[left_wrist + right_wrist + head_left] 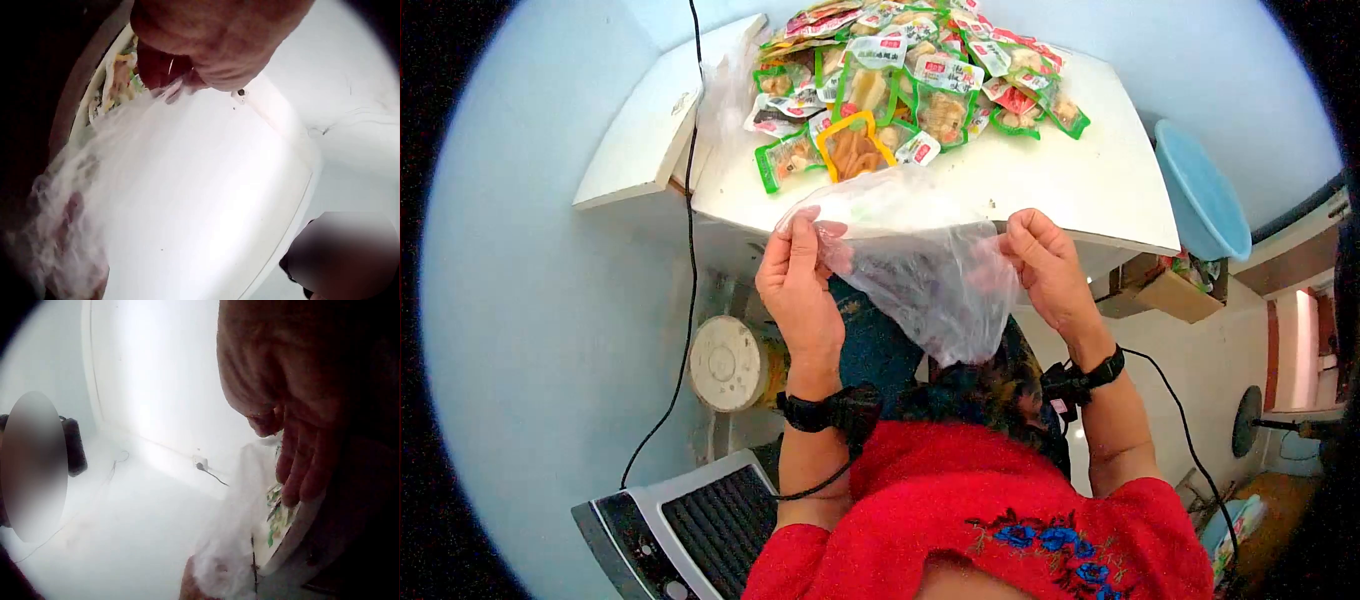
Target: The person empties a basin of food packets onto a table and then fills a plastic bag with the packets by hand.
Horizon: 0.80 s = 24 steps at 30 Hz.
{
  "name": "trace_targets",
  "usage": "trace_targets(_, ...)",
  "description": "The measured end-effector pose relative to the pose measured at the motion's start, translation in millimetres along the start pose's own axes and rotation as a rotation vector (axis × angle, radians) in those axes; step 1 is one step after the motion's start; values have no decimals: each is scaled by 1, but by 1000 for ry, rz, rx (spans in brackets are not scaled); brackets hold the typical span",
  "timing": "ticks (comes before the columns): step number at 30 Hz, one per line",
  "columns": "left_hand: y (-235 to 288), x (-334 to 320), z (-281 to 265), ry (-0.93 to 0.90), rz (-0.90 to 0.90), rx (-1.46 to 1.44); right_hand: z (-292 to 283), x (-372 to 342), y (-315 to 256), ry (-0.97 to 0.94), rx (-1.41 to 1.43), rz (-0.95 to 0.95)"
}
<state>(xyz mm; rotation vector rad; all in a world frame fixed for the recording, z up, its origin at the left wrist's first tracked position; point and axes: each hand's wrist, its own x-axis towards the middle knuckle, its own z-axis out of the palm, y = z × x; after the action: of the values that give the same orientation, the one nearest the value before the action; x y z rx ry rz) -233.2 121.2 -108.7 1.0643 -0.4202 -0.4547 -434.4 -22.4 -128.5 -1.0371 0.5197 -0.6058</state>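
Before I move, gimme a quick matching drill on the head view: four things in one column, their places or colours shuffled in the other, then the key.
1. clear plastic bag
2. packets
3. basin
4. round-lidded container

A. light blue, past the right side of the table
B. left of the person's legs
C. between the left hand and the right hand, gripped by both
D. heaped on the white tabletop

Pairs: 1-C, 2-D, 3-A, 4-B

A blue basin (1203,190) stands beside a cardboard box (1182,290).
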Motion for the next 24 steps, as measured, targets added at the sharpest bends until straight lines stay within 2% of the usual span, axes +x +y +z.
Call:
trace_targets(2, 0, -2, -4, -14, -34, -43, 21, -13, -18, -7, 17, 137)
trace_targets(5, -3, -2, -9, -31, -9, -61, 10, -13, 10, -130, -147, 152)
trace_targets(8, -3, 0, -13, 20, 38, -22, -12, -11, 33, -42, -375, -30)
trace_targets(10, -5, 2, -21, 36, 34, 21, -10, -14, 29, 47, -283, -43)
trace_targets(14, -15, -12, -21, -34, -219, -92, -2, -14, 29, 139, -176, -95)
trace_targets(17, -37, -40, -27, -101, -430, -53, 4, -16, 31, 123, -167, -114)
trace_targets(20, -56, -66, -31, -306, -680, -149, 10, -16, 42, 82, -81, -78)
trace_targets(23, -57, -79, -25, -323, -800, -183, 15, -13, 56, 66, -16, -71)
trace_targets(24, -60, -80, -29, -297, -784, -127, 16, -13, 58, 67, -6, -77)
